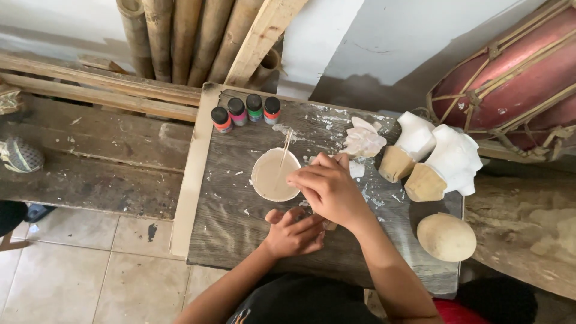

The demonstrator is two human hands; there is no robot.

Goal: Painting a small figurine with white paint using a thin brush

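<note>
Beside the cup (275,174), stick (285,147) tilting toward the far edge, our right hand (327,187) is curling over our left hand (294,232), both closed on a hidden piece

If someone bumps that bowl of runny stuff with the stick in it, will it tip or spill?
The bowl looks wide and shallow, so it would probably slide rather than tip. The pale liquid sits near the rim, so a hard push might slop some out. The thin stick only leans on the rim, so it would likely roll or fall off. The right hand is close beside it.
</note>
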